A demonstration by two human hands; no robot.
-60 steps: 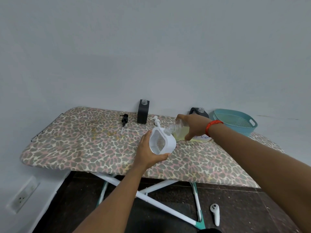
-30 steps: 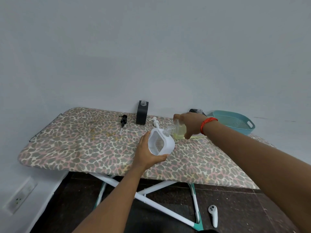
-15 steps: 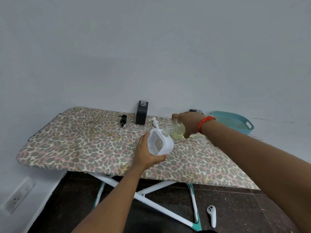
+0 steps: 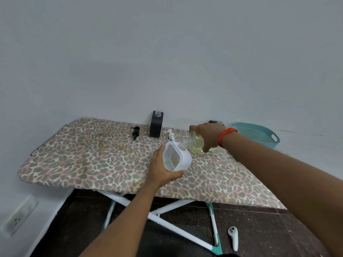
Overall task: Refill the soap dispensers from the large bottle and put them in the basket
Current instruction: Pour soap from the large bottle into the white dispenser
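Over the ironing board's (image 4: 83, 154) near middle, the left hand (image 4: 163, 171) grips the tilted white dispenser (image 4: 182, 157); the right hand (image 4: 207, 138) wraps the large bottle (image 4: 194, 143), neck at its opening. Line the mouths up and pour slowly. No soap stream is discernible; the basket (image 4: 259, 134) sits far right, with a dark dispenser (image 4: 213, 122) mostly hidden behind the right hand

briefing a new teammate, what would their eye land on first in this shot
Mid-frame, the right hand tips a large bottle of yellowish liquid, its mouth at the top of a white dispenser gripped by the left hand. Beneath is a leopard-print ironing board, with an uncapped black dispenser at its back edge and a teal basket at its far right end.
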